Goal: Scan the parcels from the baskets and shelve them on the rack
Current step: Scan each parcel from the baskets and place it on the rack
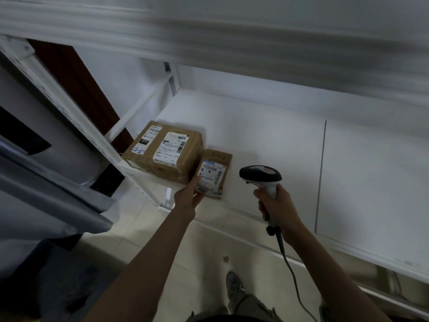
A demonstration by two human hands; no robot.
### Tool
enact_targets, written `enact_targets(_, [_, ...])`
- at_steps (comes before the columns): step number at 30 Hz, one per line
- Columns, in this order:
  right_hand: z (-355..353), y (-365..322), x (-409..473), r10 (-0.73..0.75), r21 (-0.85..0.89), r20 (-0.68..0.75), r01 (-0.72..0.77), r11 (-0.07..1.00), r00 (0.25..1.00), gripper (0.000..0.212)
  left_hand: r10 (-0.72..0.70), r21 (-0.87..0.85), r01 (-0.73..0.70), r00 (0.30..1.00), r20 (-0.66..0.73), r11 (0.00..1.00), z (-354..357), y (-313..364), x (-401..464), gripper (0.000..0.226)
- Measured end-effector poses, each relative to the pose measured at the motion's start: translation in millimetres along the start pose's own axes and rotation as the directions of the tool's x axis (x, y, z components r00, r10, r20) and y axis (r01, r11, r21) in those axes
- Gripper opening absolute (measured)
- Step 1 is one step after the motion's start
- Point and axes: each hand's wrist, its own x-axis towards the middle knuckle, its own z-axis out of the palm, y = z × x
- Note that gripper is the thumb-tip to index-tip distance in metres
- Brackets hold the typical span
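White shelving fills most of what I see: a bare white rack shelf (267, 140) runs away from me, its front edge crossing from lower left to right, with pale floor tiles (148, 240) below and my own shoe (234, 287) at the bottom.

Two parcels sit at the left end of that shelf. My left hand (188, 196) reaches to the small parcel (214, 174), thumb on its near left corner over the white label, fingers under or behind the near edge where I cannot see them, so I hold it by that corner. Its long axis runs away from me, tilted slightly right, label face up, barcode toward the far end. It lies flat on the shelf, just beyond my palm. Touching its left side is the large parcel (162, 151), also label up, near the rack's left upright (69, 117).

My right hand (276, 203) is clenched round the handle of the barcode scanner (261, 176), whose dark head points left toward the small parcel, near it but apart. Its cable (292, 273) trails down past my forearm.
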Motion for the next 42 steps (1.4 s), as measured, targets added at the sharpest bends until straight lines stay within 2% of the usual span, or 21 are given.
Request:
enact_targets(8, [-2.5,-5.7,-36.0,-0.027,0.006,-0.073,0.027,1.0,0.997,0.011,-0.016,0.068,0.015,1.0,0.002,0.998,-2.4,9.9,-16.7,0.053])
enact_targets(13, [-12.1,-3.0,-73.2,-0.014,0.023,-0.132,0.017,1.0,0.991,0.01,-0.061,0.147,0.054,0.997,0.043,0.988,-14.4,4.7,-33.4,0.046])
enact_targets(18, [-29.3,14.5,-121.9,0.031,0.049,-0.224,-0.02,0.999,0.974,0.013,-0.061,0.302,0.002,0.981,0.184,0.953,-4.9,-22.9,-52.9,0.04])
enact_targets(23, [-58.0,51.4,-188.1,0.05,0.064,-0.379,-0.028,0.998,0.924,0.025,-0.083,0.495,-0.122,0.925,0.371,0.86,29.9,-70.0,-86.7,0.025])
enact_targets(27, [-84.0,84.2,-247.8,0.091,0.08,-0.532,-0.057,0.995,0.842,0.025,-0.151,0.619,-0.246,0.842,0.517,0.746,58.9,-119.2,-127.9,0.019])
enact_targets(30, [-103.3,106.7,-295.0,0.137,0.139,-0.639,-0.061,0.988,0.757,0.016,-0.243,0.686,-0.315,0.773,0.587,0.656,80.2,-158.0,-164.1,0.011])
enact_targets(32, [-117.1,119.9,-326.0,0.161,0.157,-0.703,-0.069,0.985,0.693,0.01,-0.299,0.711,-0.343,0.732,0.612,0.614,93.8,-184.7,-188.4,0.008])
enact_targets(37, [-151.7,159.4,-400.2,0.267,0.267,-0.807,-0.079,0.96,0.526,0.012,-0.428,0.736,-0.459,0.608,0.669,0.498,119.9,-255.8,-248.6,0.01])
enact_targets(42, [-184.1,201.9,-470.0,0.349,0.353,-0.856,-0.059,0.934,0.381,0.013,-0.547,0.75,-0.548,0.523,0.653,0.371,137.4,-337.1,-308.8,0.011])
